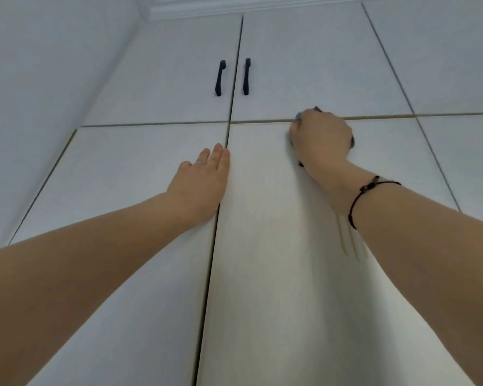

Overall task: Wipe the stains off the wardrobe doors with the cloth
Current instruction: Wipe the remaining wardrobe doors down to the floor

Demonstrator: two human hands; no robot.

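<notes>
White doors [304, 65], seen from below. My right hand [321, 137] is fisted round a dark cloth [352, 141], which is mostly hidden under it, and presses it on the right door [262, 218] at its top edge, just under the horizontal gap. My left hand [204, 179] lies flat with fingers straight on the left door [109, 190], fingertips right beside the centre gap. Thin ring [199, 162] on the left hand, dark cord bracelet [374, 185] on the right wrist. Pale streaks [346, 240] on the right door by that wrist. Two black handles [220, 78] on the upper doors, well above both hands
</notes>
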